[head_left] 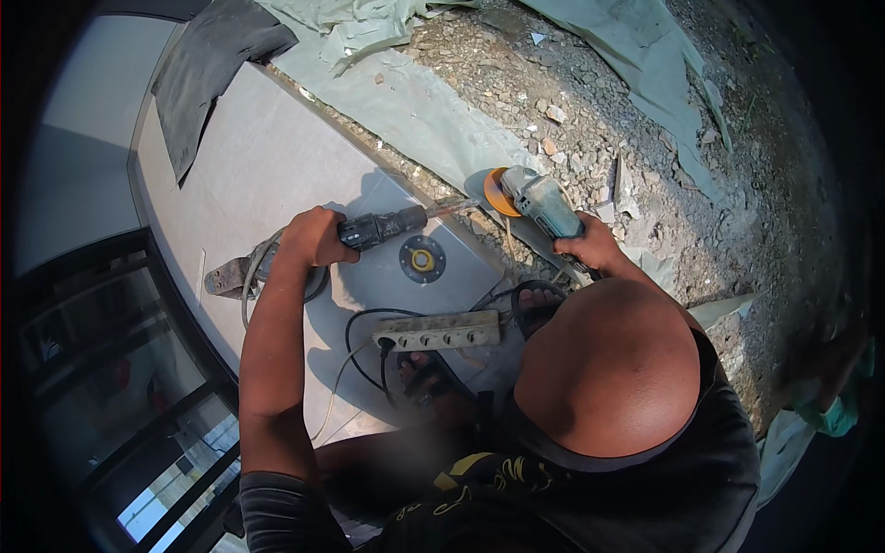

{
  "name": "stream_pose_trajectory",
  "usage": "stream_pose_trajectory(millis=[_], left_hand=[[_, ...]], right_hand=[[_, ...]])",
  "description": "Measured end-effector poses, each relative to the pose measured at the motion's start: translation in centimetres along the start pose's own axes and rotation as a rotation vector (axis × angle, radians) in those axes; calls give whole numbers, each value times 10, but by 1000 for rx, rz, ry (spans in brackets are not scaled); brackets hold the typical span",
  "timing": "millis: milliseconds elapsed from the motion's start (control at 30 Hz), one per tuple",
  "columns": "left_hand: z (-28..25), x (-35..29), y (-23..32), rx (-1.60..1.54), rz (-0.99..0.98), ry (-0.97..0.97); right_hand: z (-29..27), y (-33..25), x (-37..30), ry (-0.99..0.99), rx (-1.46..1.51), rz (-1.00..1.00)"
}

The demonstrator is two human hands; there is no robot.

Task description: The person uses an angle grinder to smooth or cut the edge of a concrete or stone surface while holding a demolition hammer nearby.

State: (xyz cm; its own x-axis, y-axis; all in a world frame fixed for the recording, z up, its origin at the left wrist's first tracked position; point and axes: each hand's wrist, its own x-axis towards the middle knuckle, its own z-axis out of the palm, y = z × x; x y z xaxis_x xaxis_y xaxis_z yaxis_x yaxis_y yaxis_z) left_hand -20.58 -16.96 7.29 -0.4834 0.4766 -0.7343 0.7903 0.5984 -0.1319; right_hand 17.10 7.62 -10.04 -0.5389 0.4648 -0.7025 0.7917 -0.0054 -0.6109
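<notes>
My left hand point(315, 238) is wrapped round a dark rotary hammer point(385, 227), which lies sideways just above the grey tile. A long chisel bit point(452, 208) sticks out from its front to the right. My right hand point(590, 245) grips a teal angle grinder point(544, 205) by its rear body. The grinder's orange disc point(499, 192) faces the bit's tip; whether they touch, I cannot tell. Below the hammer, a round black cutting disc point(422, 260) with a yellow centre rests on the tile.
A white power strip point(438, 332) with a black plug lies near my feet, its cables point(355, 336) looping over the tiles point(267, 138). Past the tiled edge is stony rubble point(562, 120) with pale green sheeting point(415, 101). A dark framed glass door point(120, 369) stands at the left.
</notes>
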Motion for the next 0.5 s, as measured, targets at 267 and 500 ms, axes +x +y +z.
stream_pose_trajectory(millis=[267, 500], left_hand=[[0, 3, -3, 13, -7, -10], [2, 4, -3, 4, -12, -11]], right_hand=[[13, -1, 2, -45, -17, -59], [23, 12, 0, -25, -10, -30]])
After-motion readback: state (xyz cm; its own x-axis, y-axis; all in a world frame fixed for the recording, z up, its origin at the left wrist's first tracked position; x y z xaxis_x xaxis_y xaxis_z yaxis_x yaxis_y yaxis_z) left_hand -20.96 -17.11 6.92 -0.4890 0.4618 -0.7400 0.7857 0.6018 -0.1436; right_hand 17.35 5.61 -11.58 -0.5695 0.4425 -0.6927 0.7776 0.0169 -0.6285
